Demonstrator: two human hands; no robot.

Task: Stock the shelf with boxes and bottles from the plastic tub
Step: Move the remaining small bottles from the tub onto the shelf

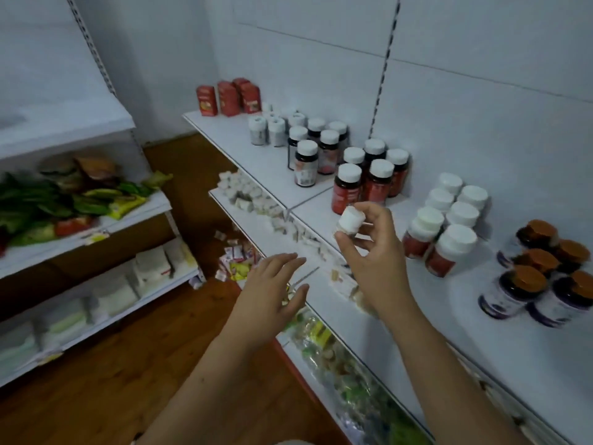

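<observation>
Head view: my right hand pinches a white-capped bottle; left hand relaxed, empty. Set it upright among matching bottles on shelf.

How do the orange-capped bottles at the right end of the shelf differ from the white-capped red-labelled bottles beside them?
The orange-capped bottles have dark bodies with purple-and-white labels; the white-capped red-labelled bottles have red labels under wide white lids. The orange-capped group sits nearer the shelf's right end, the white-capped group to its left. Both groups stand upright in tight clusters on the white top shelf.
</observation>
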